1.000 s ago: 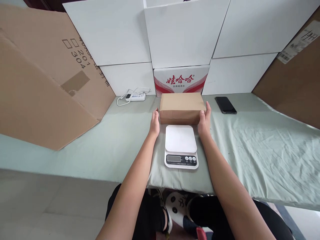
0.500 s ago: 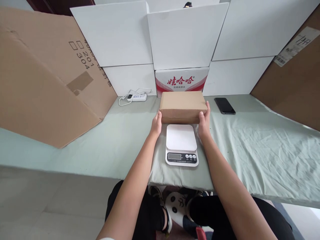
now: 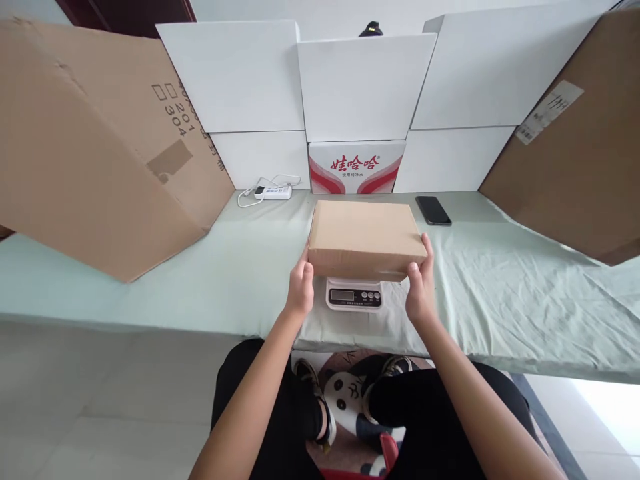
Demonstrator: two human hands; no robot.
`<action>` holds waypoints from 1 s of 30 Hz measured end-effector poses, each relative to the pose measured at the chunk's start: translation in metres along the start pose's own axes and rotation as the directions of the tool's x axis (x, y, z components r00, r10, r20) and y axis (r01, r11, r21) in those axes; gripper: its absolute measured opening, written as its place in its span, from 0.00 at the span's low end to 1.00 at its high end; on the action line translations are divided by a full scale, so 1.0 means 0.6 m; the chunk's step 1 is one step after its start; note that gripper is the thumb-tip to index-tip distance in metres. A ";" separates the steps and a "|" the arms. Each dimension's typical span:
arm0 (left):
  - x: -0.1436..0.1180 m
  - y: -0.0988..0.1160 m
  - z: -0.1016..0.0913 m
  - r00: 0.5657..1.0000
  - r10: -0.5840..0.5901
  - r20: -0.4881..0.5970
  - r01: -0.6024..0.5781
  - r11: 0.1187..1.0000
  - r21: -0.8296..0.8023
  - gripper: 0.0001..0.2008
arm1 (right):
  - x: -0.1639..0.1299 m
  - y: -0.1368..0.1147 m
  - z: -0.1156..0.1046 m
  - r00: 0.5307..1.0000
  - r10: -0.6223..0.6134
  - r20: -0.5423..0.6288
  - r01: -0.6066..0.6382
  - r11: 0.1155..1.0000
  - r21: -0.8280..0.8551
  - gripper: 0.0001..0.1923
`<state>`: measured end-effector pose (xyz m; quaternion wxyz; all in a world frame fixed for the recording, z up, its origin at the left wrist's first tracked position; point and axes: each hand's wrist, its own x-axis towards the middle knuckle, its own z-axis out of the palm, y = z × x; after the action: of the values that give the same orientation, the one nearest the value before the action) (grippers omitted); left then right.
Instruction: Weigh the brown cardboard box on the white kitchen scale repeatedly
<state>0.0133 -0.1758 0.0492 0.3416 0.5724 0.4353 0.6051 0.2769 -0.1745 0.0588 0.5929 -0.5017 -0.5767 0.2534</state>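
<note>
At the centre of the frame, the brown cardboard box sits between the 2 hands, just above or on the white scale; the box hides the weighing plate, so contact cannot be told. Only the scale's display strip shows below the box's near edge.

The left hand presses the box's left near corner, fingers closed against the side wall, thumb up along the edge. The right hand mirrors it at the right near corner, fingers wrapped on the side and underneath. Both hands clasp the box; neither is spread free.

The box looks stiff, with sharp folded edges and a flat, unsagging top, and it is carried level by 2 light side grips, which suggests a modest weight. Plain cardboard is dry and not slippery. The short end walls, near the bottom edge, seem the best place to hold, as the broad top gives no purchase.

Open room lies to the left and right of the scale on the pale green cloth of the counter. The counter's near edge runs just below the scale, close to the wrists. In the upper middle stands a red-and-white carton, close behind the box. A black phone lies at the box's upper right, and a white power strip at its upper left. Large cardboard sheets lean at both sides.
</note>
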 end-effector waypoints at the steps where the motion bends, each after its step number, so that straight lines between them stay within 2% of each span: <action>1: -0.006 -0.002 0.000 1.000 -0.012 -0.006 0.012 1.000 0.002 0.44 | -0.008 0.004 0.001 1.000 0.012 -0.006 -0.012 1.000 0.003 0.45; 7: -0.011 -0.020 0.003 0.997 -0.045 -0.060 0.045 0.999 0.009 0.47 | -0.004 0.019 0.007 1.000 -0.011 0.011 0.011 1.000 0.007 0.46; 14: -0.011 -0.029 0.007 0.998 -0.051 -0.042 0.052 0.999 0.007 0.46 | 0.009 0.021 -0.001 0.999 -0.018 0.030 0.018 1.000 -0.004 0.46; 18: -0.013 -0.023 -0.004 0.997 -0.029 -0.065 0.027 0.999 -0.026 0.46 | 0.005 0.021 -0.012 1.000 -0.016 0.022 0.016 1.000 0.026 0.46; 24: -0.018 -0.012 -0.003 0.999 -0.033 -0.013 0.033 0.999 -0.037 0.46 | -0.010 0.026 -0.016 0.992 0.049 0.115 -0.059 0.995 0.085 0.43; 27: -0.023 -0.009 0.005 0.999 -0.039 0.002 0.039 0.999 -0.023 0.46 | -0.013 0.029 -0.013 0.994 0.033 0.103 -0.041 0.996 0.081 0.41; 30: -0.014 -0.001 0.004 1.000 -0.013 0.002 0.013 0.999 -0.044 0.44 | 0.006 0.027 -0.013 0.997 -0.024 0.074 0.019 0.997 0.074 0.40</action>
<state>0.0163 -0.1828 0.0456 0.3584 0.5623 0.4253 0.6120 0.2896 -0.1676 0.0477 0.5914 -0.4638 -0.5942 0.2865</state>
